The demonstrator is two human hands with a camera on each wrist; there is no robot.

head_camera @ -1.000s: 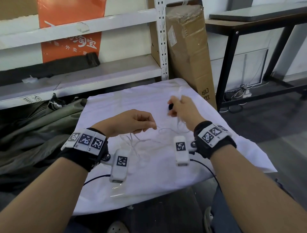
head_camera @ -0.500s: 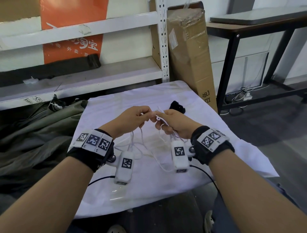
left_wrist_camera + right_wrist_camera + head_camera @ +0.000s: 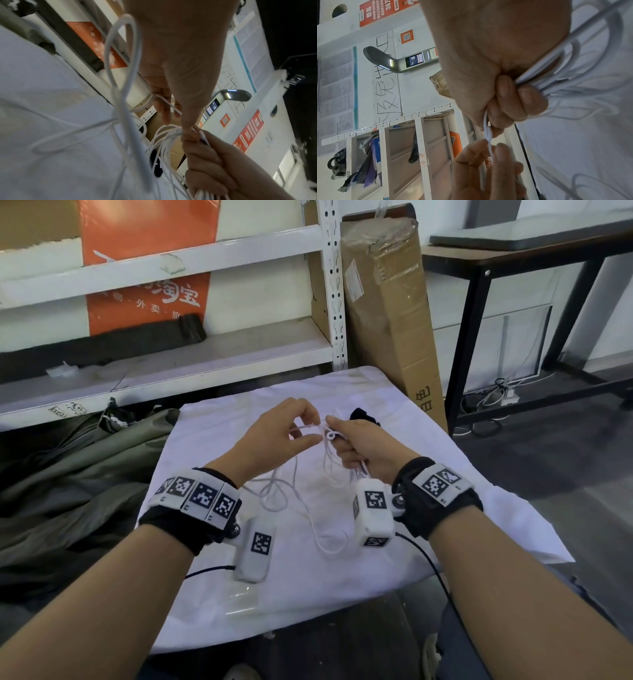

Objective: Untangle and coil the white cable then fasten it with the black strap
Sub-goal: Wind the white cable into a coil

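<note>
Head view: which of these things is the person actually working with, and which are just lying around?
In use:
white cable, bunched in the right hand, pinched by the left hand
black strap, waiting on the white cloth

Lying about:
cardboard box
shelf
black table
green tarp

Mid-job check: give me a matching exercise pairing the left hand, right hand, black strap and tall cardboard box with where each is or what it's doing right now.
Things:
1. left hand
2. right hand
3. black strap
4. cardboard box

States:
A. lies on the white cloth, beyond the hands
B. grips a bundle of white cable loops
C. leans by the shelf upright
D. pinches one cable strand

Pairs: 1-D, 2-B, 3-A, 4-C
</note>
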